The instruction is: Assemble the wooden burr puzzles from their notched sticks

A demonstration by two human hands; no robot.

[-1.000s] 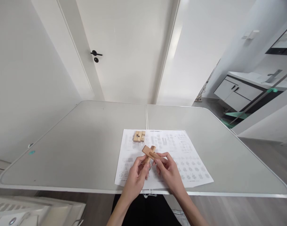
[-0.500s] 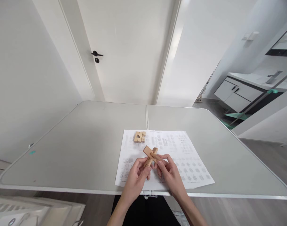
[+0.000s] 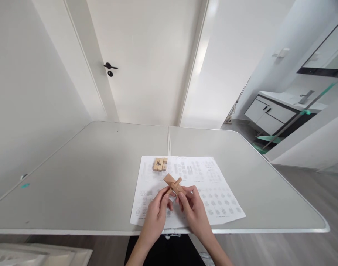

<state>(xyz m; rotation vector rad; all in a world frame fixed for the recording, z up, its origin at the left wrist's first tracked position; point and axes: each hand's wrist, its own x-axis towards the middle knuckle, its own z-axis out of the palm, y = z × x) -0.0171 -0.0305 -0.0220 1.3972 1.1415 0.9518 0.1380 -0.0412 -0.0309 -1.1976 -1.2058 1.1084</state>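
Both of my hands hold a small wooden cross [image 3: 173, 184] made of two notched puzzle bars, just above a printed instruction sheet [image 3: 213, 192]. My left hand [image 3: 155, 214] pinches the lower end of one bar between thumb and fingers. My right hand [image 3: 191, 208] grips the other bar from the right, fingers curled round it. A cluster of more wooden puzzle bars [image 3: 160, 164] lies side by side on the sheet's far left corner, a short way beyond my hands.
The sheet lies on a grey folding table [image 3: 88, 177] with a seam down its middle. A white door with a black handle [image 3: 110, 67] stands behind it. A vanity cabinet [image 3: 268, 114] and a green-handled mop [image 3: 296, 118] are at the right.
My hands and the wooden cross have drawn slightly nearer to me and lower over the sheet; the camera tilted a little. The bars on the sheet have not moved.
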